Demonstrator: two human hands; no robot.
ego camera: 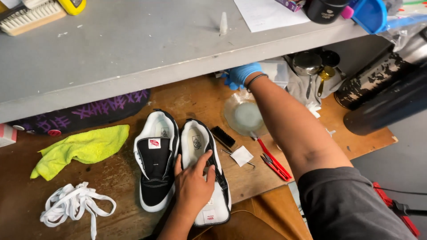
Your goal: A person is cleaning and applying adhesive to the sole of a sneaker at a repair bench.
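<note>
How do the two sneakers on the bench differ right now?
The left sneaker lies untouched, its black tongue lying down over the opening; the right sneaker is pinned under the bare left hand, its tongue pulled forward showing the white lining. Both are black and white, unlaced, toes toward the person.

Lower left I see loose white laces [73, 206]; above them a yellow-green cloth [82, 149]. Centre: small black brush [223, 136], red snips [275, 163]. Upper left shelf: wooden scrub brush [26, 17].
</note>
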